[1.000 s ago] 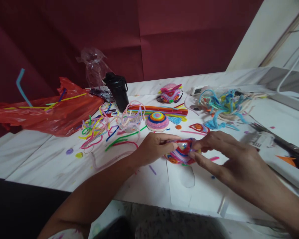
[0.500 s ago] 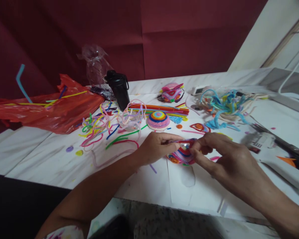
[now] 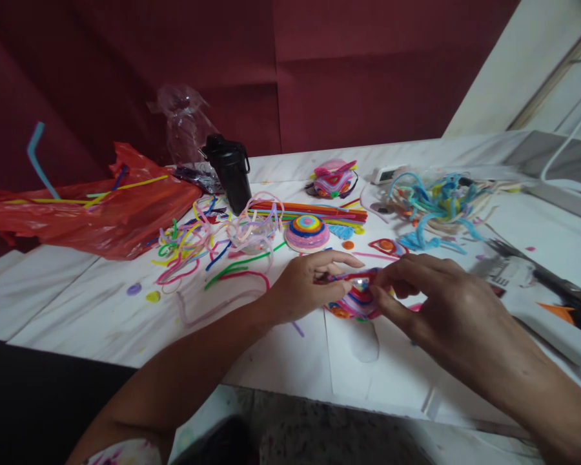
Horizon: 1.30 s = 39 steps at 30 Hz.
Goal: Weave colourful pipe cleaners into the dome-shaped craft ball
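A rounded craft piece (image 3: pixel 356 302), covered in coloured fuzzy stripes of pink, red, blue and orange, is held just above the white table. My left hand (image 3: pixel 310 284) grips its left side, thumb pressed on the near face and forefinger raised a little off it. On the right, my right hand (image 3: pixel 426 294) pinches the upper edge between thumb and fingers. A small shiny spot shows between the two thumbs. My fingers hide both ends of the piece. Just beyond stands a dome (image 3: pixel 308 234) ringed in similar stripes. A red-edged eye-shaped piece (image 3: pixel 387 248) lies near my right hand.
Pipe cleaners (image 3: pixel 310 212) lie bundled and loose behind the hands. A black bottle (image 3: pixel 230 174), a red plastic bag (image 3: pixel 126 219) and a striped craft with pink ears (image 3: pixel 335 179) stand farther back. Blue pipe cleaners (image 3: pixel 440 206) and scissors (image 3: pixel 547 274) lie right.
My left forefinger has lifted away from the upper edge of the craft piece. My right hand keeps its pinch, and the piece stays almost where it was.
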Each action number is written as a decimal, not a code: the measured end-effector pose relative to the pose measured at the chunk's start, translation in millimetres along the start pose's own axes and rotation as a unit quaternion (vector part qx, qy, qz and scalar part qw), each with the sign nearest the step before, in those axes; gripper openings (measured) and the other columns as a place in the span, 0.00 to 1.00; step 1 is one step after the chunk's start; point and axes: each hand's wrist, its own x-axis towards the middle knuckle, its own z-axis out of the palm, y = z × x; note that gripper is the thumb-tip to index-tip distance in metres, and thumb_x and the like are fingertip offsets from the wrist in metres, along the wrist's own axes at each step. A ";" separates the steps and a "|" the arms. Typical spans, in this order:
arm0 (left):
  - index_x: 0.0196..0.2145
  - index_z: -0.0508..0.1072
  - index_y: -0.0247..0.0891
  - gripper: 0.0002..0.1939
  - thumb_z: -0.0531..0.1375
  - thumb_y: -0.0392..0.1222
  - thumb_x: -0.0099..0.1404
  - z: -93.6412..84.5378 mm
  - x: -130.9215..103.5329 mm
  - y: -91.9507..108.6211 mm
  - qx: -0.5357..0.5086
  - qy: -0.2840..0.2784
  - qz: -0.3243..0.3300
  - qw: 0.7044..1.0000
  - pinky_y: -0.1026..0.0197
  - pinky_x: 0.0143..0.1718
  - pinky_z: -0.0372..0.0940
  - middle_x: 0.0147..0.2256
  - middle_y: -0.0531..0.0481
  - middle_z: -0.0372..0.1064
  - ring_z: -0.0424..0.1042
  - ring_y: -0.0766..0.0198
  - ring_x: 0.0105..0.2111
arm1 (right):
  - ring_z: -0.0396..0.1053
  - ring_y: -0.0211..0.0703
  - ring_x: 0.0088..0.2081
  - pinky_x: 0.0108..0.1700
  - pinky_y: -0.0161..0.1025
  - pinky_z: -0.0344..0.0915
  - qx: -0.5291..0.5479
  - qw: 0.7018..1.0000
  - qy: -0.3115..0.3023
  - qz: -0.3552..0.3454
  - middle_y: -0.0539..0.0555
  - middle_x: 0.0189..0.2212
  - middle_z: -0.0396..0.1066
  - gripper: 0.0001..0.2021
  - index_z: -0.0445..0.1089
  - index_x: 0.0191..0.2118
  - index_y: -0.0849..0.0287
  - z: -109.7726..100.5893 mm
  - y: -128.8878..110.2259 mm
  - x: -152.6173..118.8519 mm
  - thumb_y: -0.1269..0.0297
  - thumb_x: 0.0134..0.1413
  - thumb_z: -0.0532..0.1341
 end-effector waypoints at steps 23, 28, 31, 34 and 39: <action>0.47 0.78 0.39 0.18 0.59 0.33 0.59 1.1 -2.7 5.7 0.068 0.001 0.045 0.997 0.63 0.45 0.66 0.45 0.49 0.77 0.74 0.62 0.42 | 0.64 0.48 0.29 0.33 0.45 0.57 -0.106 0.989 0.074 -0.065 0.54 0.24 0.68 0.08 0.72 0.32 0.61 7.8 -11.4 -11.3 0.69 0.63 0.58; 0.47 0.78 0.39 0.18 0.58 0.33 0.61 2.2 -3.2 7.9 0.059 -0.003 0.054 0.997 0.60 0.51 0.66 0.49 0.48 0.77 0.74 0.59 0.48 | 0.61 0.49 0.29 0.32 0.46 0.51 -0.212 0.967 0.066 -0.128 0.54 0.22 0.66 0.11 0.74 0.35 0.64 7.3 -15.2 -13.3 0.71 0.65 0.55; 0.47 0.78 0.37 0.17 0.58 0.32 0.60 2.9 -3.3 8.8 0.064 0.000 0.057 0.996 0.60 0.50 0.66 0.47 0.47 0.77 0.74 0.59 0.47 | 0.61 0.50 0.30 0.33 0.47 0.52 -0.247 0.953 0.060 -0.167 0.57 0.24 0.69 0.11 0.74 0.39 0.68 7.1 -19.6 -15.3 0.75 0.65 0.53; 0.46 0.78 0.37 0.17 0.57 0.32 0.60 3.3 -3.6 9.7 0.089 0.008 0.065 0.994 0.62 0.48 0.67 0.45 0.47 0.78 0.75 0.60 0.45 | 0.61 0.51 0.30 0.33 0.47 0.52 -0.271 0.945 0.066 -0.173 0.56 0.25 0.71 0.12 0.73 0.41 0.67 7.4 -21.0 -17.1 0.77 0.64 0.52; 0.46 0.78 0.38 0.19 0.57 0.31 0.58 5.2 -4.9 12.0 0.134 0.022 0.073 0.988 0.64 0.43 0.66 0.43 0.50 0.78 0.74 0.62 0.42 | 0.62 0.50 0.31 0.34 0.47 0.52 -0.267 0.940 0.070 -0.199 0.54 0.27 0.73 0.09 0.70 0.46 0.65 7.9 -15.0 -19.1 0.77 0.63 0.55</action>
